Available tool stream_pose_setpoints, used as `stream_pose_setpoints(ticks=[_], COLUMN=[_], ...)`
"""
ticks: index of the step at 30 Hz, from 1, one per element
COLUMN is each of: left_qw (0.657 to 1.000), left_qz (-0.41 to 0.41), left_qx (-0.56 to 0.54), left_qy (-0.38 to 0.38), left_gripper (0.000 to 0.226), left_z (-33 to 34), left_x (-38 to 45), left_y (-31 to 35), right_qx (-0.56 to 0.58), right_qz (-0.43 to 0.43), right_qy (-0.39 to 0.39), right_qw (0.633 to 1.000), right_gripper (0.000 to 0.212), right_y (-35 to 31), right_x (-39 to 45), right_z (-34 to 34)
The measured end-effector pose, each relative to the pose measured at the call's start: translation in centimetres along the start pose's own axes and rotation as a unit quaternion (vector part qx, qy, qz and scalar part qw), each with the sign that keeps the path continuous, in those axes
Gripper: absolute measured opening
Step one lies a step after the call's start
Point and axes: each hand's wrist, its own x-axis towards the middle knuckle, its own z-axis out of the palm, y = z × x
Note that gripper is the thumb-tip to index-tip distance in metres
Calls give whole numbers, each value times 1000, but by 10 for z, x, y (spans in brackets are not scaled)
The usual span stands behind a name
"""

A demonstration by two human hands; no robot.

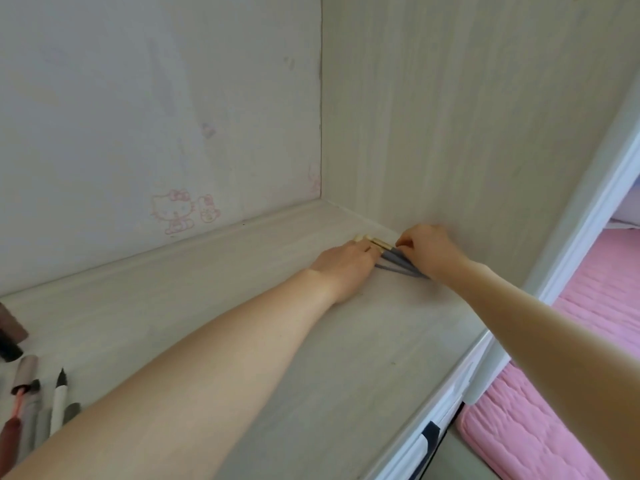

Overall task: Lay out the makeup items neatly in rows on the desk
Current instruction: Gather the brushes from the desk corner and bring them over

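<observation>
At two o'clock, by the side panel, my left hand (346, 261) lies flat, fingers straight against gold-tipped makeup brushes (394, 259) on the desk (214, 299), while my right hand (429, 251) pinches their handles. I judge I'm squaring a row; next, fetch the pens (41, 403) at eight o'clock. No readable writing.

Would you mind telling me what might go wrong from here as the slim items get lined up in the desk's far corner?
1. Both the left hand and the right hand crowd the slim grey, gold-ended makeup sticks, so one nudge could skew their alignment.
2. The sticks fan apart rather than lying parallel, so the row may end uneven.
3. The left forearm crosses close to the pens and tubes at the desk's left edge and could scatter them.
</observation>
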Motion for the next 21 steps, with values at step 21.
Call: stream_pose_setpoints(ticks=[21], left_qw=[997], left_qz=[76], left_qx=[31], left_qy=[-5], left_gripper=[32], left_z=[-5], left_x=[0], left_y=[-2], right_qx=[-57], right_qz=[31], right_qy=[-73], right_qw=[995], right_gripper=[20], right_y=[-15], right_x=[7], right_z=[-11])
